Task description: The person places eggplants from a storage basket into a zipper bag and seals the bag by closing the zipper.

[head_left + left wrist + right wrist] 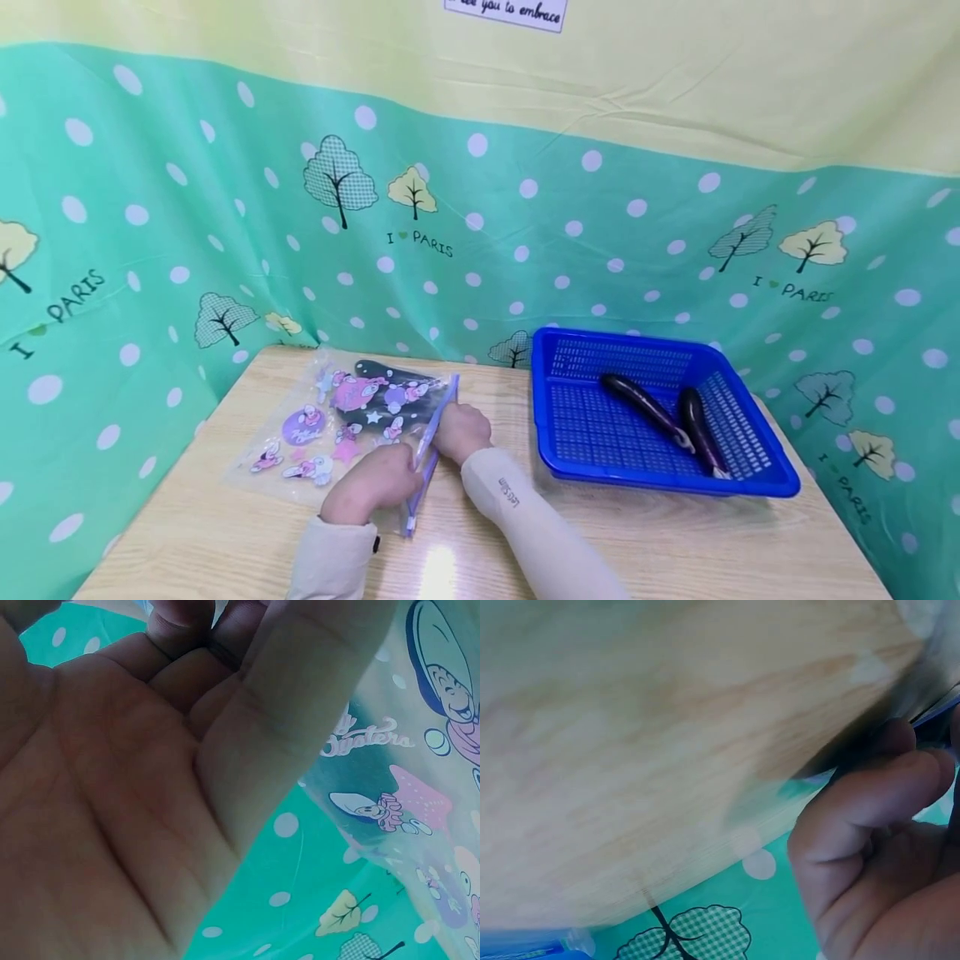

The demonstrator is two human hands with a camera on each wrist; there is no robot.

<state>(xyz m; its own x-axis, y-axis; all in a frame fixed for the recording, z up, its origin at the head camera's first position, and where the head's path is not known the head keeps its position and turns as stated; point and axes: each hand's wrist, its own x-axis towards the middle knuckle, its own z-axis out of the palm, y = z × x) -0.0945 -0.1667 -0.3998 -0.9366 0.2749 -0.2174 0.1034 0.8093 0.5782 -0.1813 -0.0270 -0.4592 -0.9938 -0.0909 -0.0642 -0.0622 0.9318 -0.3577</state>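
A see-through plastic bag with pink and purple cartoon pictures (345, 450) lies flat on the pale wooden table (187, 500), with something long and dark (386, 396) inside. The left hand (378, 482) pinches the bag by its purple zip edge (410, 521). The right hand (462, 431), fingers curled, grips that edge farther back. To the right, a blue plastic basket (577, 433) holds two shiny purple eggplants (648, 408) (their stems point nearer us).

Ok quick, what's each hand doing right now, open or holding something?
Left hand: closed, pinching the zip bag at its mouth.
Right hand: closed, apparently on the bag's other lip; fingertips partly hidden.
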